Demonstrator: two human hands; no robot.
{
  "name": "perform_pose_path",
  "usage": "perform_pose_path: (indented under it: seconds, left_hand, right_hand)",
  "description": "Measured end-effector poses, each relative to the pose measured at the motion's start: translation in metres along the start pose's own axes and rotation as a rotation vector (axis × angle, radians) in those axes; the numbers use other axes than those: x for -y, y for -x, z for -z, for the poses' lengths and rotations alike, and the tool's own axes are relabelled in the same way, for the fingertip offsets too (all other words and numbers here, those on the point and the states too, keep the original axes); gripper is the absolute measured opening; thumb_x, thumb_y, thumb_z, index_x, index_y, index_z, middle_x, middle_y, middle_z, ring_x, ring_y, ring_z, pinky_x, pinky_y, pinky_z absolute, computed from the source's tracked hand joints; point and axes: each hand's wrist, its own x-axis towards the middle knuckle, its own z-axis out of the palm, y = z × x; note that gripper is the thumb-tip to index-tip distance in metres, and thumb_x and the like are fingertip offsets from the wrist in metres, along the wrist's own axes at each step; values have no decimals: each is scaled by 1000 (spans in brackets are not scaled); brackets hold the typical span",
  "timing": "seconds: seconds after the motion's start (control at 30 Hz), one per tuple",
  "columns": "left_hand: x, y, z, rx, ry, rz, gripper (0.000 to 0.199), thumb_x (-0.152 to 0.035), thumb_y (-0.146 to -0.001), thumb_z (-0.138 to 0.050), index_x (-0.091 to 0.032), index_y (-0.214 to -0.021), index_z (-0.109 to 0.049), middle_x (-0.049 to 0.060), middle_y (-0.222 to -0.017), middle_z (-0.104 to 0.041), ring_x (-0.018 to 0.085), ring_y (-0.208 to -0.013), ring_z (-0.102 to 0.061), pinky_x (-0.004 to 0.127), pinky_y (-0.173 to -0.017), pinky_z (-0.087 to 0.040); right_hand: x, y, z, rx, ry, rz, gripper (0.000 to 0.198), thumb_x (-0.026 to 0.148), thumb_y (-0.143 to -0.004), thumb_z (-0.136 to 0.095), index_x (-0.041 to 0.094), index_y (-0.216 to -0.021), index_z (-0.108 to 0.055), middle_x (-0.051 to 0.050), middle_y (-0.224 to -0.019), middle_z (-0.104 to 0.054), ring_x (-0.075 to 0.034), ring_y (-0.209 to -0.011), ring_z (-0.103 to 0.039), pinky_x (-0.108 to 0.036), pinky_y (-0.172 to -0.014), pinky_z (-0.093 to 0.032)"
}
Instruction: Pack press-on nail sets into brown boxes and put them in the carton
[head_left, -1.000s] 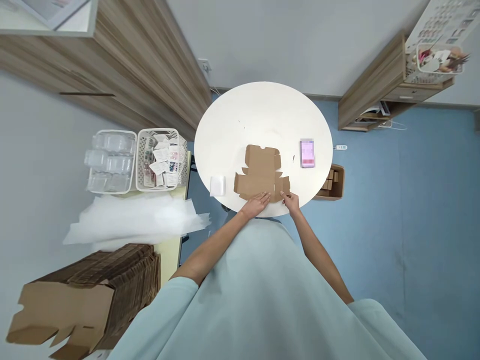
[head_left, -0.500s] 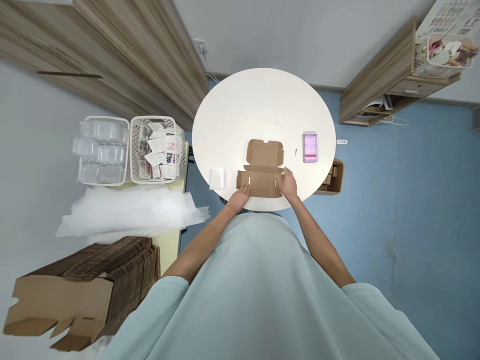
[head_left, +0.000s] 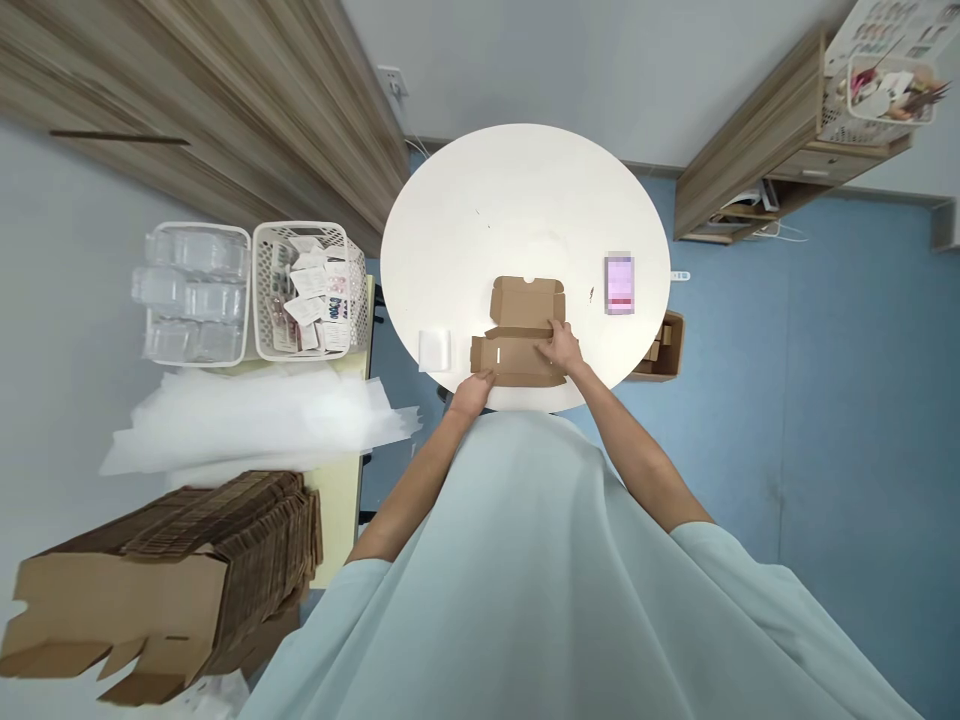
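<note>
A brown cardboard box blank [head_left: 525, 362] lies unfolded near the front edge of the round white table [head_left: 450, 220], its lid panel pointing away from me. My left hand [head_left: 471, 396] is closed at its front left corner, fingertips on the edge. At the right end of the blank, my right hand [head_left: 564, 350] grips the cardboard, thumb over the base panel and fingers by the fold line. Part of the right side flap is hidden beneath that hand. A small white square pad or packet [head_left: 434, 351] lies left of the blank.
A phone with a pinkish screen [head_left: 619, 284] lies on the table's right. Left stand baskets of clear plastic boxes [head_left: 199, 295] and carded packets [head_left: 307, 295], white sheets [head_left: 255, 420] and stacked cardboard blanks [head_left: 135, 610]. An open carton [head_left: 661, 350] stands right, below the tabletop.
My right hand has moved left and slightly away from me, onto the blank's right end near the fold. My left hand stays at the front left corner. The view has shifted slightly.
</note>
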Motion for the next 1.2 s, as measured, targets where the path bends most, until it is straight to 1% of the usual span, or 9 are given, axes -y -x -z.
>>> perform_pose_path:
  seconds: [0.17,0.27,0.4,0.47,0.57,0.8,1.03,1.13,1.2]
  left_hand:
    - [1,-2,6,-61,101,59,39,-18,-108,-51,-25,-140,-72,8,-153,-69,27,-137,-68,37,-118,-52]
    - [-2,-3,10,-100,146,153,42,-14,-103,-57,-24,-141,-70,10,-146,-72,27,-131,-71,37,-114,-54]
    - [-13,-7,18,-114,209,276,74,-13,-98,-60,-21,-169,-37,14,-148,-70,29,-129,-71,40,-110,-54]
    - [-19,-11,23,-90,177,313,86,-17,-98,-61,-21,-174,-21,16,-147,-69,32,-127,-71,43,-107,-55]
    - [-28,-18,31,-49,69,300,86,-21,-99,-60,-25,-175,-21,17,-145,-68,35,-124,-72,45,-104,-56]
    - [-35,-26,38,-17,-33,259,68,-24,-104,-52,-25,-170,-37,17,-140,-69,35,-124,-71,44,-103,-55]
    - [-25,-21,43,-53,-3,208,60,-22,-104,-51,-30,-163,-47,12,-137,-69,31,-124,-70,39,-102,-55]
    - [-15,-16,45,-186,17,317,56,-28,-105,-55,-24,-161,-48,17,-148,-59,33,-126,-69,42,-99,-58]
    - [-9,-13,45,-212,31,420,52,-33,-103,-61,-20,-153,-54,19,-151,-55,35,-127,-68,43,-98,-59]
  right_hand:
    - [-18,30,-12,60,18,114,115,49,-85,-86,33,-176,-17,-19,-157,-44,-37,-130,-66,-50,-106,-57]
    - [-28,44,-20,136,45,157,139,45,-76,-96,36,-178,-2,-21,-163,-38,-39,-134,-63,-51,-105,-56]
    - [-35,50,-25,160,61,149,142,38,-77,-96,39,-177,5,-21,-166,-35,-37,-131,-65,-50,-105,-57]
    - [-36,50,-25,168,64,159,148,39,-74,-99,39,-177,7,-22,-167,-33,-39,-136,-63,-51,-106,-56]
    - [-36,51,-25,198,71,204,157,38,-67,-103,37,-177,10,-25,-170,-29,-42,-145,-55,-52,-110,-55]
    - [-34,50,-18,218,64,174,134,34,-81,-93,35,-178,0,-24,-172,-28,-39,-141,-59,-49,-108,-55]
    - [-32,46,-10,182,88,164,119,36,-88,-88,36,-178,-11,-19,-168,-36,-36,-129,-66,-44,-103,-57]
    - [-30,47,-11,183,94,168,117,37,-89,-87,35,-178,-12,-19,-168,-36,-36,-127,-66,-44,-102,-57]
    - [-30,47,-12,187,99,165,116,38,-89,-86,35,-178,-11,-18,-168,-36,-36,-125,-67,-44,-101,-57]
